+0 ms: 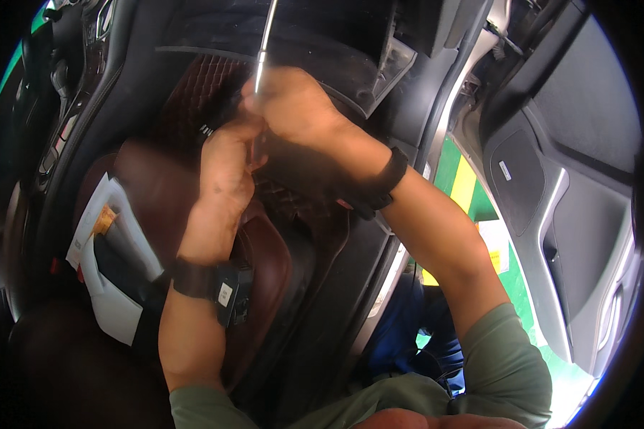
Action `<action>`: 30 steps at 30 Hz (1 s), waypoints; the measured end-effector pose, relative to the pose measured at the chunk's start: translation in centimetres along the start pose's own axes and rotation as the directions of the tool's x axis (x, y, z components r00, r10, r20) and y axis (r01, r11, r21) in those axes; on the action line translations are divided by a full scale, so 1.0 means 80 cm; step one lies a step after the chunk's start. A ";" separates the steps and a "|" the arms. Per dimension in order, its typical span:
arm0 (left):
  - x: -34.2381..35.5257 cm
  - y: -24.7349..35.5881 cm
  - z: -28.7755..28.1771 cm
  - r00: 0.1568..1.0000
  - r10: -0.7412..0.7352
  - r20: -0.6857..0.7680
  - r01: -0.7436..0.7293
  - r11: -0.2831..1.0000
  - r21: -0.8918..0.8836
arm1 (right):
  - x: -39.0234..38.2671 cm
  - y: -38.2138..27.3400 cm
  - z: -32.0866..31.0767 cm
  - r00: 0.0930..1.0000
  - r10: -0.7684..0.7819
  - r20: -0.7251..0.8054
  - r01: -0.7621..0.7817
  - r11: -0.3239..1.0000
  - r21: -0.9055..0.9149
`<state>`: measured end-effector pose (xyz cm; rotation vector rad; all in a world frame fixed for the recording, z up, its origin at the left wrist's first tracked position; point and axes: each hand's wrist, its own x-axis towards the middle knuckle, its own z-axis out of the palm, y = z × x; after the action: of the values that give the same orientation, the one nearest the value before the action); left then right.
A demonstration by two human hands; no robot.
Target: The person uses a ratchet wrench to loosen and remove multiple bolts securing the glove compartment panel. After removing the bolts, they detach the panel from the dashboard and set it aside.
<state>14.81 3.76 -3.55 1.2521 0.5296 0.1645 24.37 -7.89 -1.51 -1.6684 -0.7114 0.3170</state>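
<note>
Above a dark red seat [144, 168] in a car, my two hands are close together. A long, thin, shiny metal rod [266, 46] runs up from them toward the far edge. My right hand [293, 104] is closed around its near end. Just below and to the left, my left hand [225, 164] has its fingers curled against the right hand. A blurred dark thing with a light-marked end [207, 130] shows beside the left fingers; I cannot make out what it is. What the left hand grips is hidden.
White papers or packaging [118, 314] lie on the seat at left. The open car door [587, 207] stands at right, beyond the sill. Black dashboard panels [322, 32] lie ahead, with a quilted dark red floor mat [207, 82] below. Black straps with boxes circle both forearms.
</note>
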 end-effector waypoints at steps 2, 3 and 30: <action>0.002 -0.002 0.002 1.000 0.005 -0.009 -0.005 1.000 -0.015 | 0.005 0.008 0.001 1.000 0.003 -0.009 -0.002 0.997 0.074; 0.000 0.001 0.003 1.000 0.006 -0.016 -0.006 1.000 -0.019 | 0.006 0.008 0.001 1.000 0.007 -0.009 -0.006 0.997 0.079; -0.005 0.004 0.005 1.000 -0.009 -0.001 0.009 0.995 -0.101 | 0.008 -0.004 -0.002 0.999 0.049 -0.002 -0.049 0.997 0.053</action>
<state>14.74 3.34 -3.03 1.1508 0.5213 0.1827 24.86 -7.60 -1.04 -1.6373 -0.6550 0.3656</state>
